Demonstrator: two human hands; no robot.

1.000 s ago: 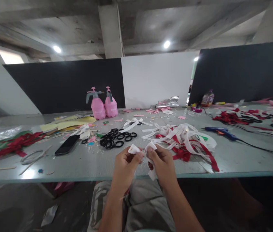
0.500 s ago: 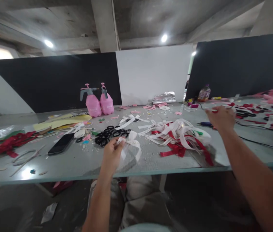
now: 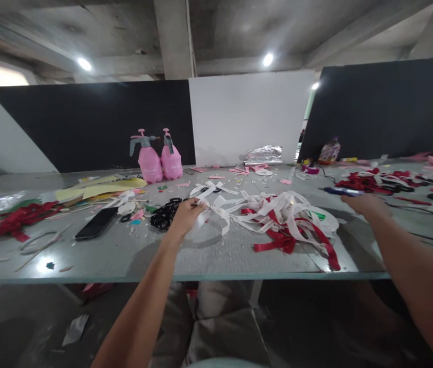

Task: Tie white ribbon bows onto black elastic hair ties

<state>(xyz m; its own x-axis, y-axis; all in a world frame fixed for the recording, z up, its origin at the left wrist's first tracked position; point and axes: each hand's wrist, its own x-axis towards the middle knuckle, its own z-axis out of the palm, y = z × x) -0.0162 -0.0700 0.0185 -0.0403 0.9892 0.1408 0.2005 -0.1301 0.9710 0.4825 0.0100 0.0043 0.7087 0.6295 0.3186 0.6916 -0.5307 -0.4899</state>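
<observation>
My left hand [image 3: 189, 214] pinches a white ribbon bow [image 3: 216, 209] between thumb and fingertips, just above the table. Its loops and tails hang to the right of my fingers. My right hand [image 3: 367, 205] is closed around a slim blue pen-like tool [image 3: 342, 191] whose narrow tip points left; its exact kind is unclear. A pile of black hair ties [image 3: 165, 214] lies beside my left hand. Between my hands sits a tangled heap of white and red ribbons [image 3: 287, 212], partly over a white ribbon roll [image 3: 329, 221].
Two pink spray bottles [image 3: 150, 164] stand at the back. A black phone [image 3: 96, 223] and red ribbon [image 3: 21, 221] lie left. Red, white and black bows [image 3: 377, 180] and black cords [image 3: 419, 210] lie right. Upright panels [image 3: 250, 117] close off the back.
My right hand has lowered, and the blue tool now shows above its fingers, raised and turned. My left hand has moved slightly up with the bow. The view has shifted a little.
</observation>
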